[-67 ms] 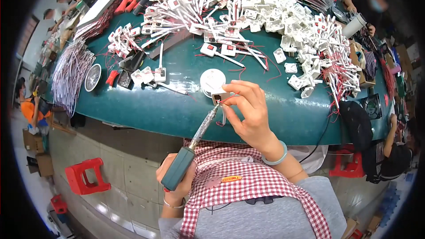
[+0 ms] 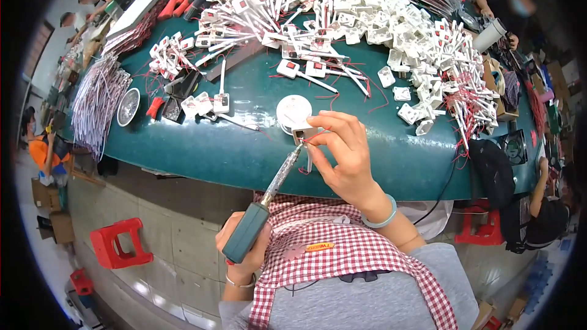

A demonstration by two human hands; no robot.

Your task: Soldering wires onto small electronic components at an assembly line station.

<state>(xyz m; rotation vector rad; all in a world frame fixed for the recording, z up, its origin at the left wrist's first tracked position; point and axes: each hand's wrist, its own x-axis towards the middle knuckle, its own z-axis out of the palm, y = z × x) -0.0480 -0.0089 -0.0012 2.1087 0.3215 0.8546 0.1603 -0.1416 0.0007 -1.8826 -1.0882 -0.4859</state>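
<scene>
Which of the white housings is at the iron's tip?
The housing held by the right hand, at the near edge of the white disc; the others lie heaped or scattered on the table, away from the iron.

On the worktop (image 2: 409, 159), a bundle of rods (image 2: 98, 107) is laid at the left edge, with a bowl (image 2: 120, 112) to its right; a heap of housings (image 2: 382, 18) is positioned farther back, right of the soldering iron (image 2: 255, 215).
</scene>
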